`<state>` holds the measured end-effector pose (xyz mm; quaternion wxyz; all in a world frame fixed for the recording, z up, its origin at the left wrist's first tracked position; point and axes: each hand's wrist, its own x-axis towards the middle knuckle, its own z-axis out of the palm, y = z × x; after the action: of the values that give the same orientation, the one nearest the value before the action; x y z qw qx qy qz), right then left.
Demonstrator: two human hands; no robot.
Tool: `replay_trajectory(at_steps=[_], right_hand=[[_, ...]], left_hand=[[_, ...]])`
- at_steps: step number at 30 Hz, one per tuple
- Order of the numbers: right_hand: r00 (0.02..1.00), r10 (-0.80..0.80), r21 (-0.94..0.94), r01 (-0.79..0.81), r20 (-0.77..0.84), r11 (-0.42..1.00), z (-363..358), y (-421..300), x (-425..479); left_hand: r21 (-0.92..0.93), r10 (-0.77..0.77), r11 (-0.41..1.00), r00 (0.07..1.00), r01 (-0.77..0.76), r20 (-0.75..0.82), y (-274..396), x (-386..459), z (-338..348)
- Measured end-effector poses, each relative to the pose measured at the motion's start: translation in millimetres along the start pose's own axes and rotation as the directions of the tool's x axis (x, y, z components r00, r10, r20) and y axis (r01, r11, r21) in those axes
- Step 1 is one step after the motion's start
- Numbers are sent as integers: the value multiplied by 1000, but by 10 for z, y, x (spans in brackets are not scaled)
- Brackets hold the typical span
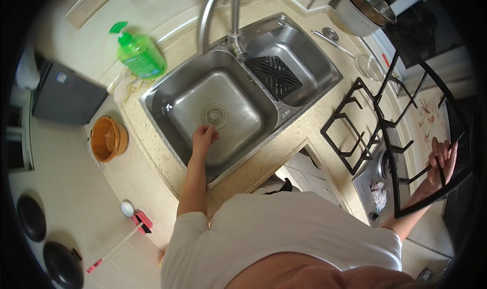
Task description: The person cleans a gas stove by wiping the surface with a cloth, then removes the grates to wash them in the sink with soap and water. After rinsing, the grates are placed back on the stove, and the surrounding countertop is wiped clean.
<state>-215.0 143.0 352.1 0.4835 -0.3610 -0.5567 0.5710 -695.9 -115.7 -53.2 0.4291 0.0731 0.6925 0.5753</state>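
My left hand [204, 137] is over the large basin of the stainless-steel sink [243, 137], near its round drain [214, 115]. Its fingers are curled, and nothing shows in them. At the right, my right hand [443, 159] grips a black gas-stove pan support [389, 144], raised and tilted above the hob side. Partly behind it, another black pan support [344, 116] rests on the speckled countertop. The curved metal faucet [205, 26] stands over the sink. A black slotted mat or plate [273, 76] sits at the left side of the small basin.
A green pump bottle [141, 59] and a cloth [123, 85] stand left of the sink. A wire strainer [368, 66], a pot [359, 13] and a steel hob [380, 186] with a crumpled cloth [378, 196] are at right. An orange bucket [108, 138] and pink brush [142, 221] are at left.
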Motion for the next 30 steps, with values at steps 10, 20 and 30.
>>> replay_trajectory(at_steps=[10,20,30], right_hand=[[868,274,414,-447,413,793,1495,856,44],[502,479,366,-861,720,352,2505,2086,103],[467,597,356,-884,653,303,3055,3258,-76]], left_hand=[[-310,40,948,936,75,349,370,-408,616],[-582,-217,780,972,228,90,-73,-361,487],[343,-32,915,885,213,-465,-338,494,192]])
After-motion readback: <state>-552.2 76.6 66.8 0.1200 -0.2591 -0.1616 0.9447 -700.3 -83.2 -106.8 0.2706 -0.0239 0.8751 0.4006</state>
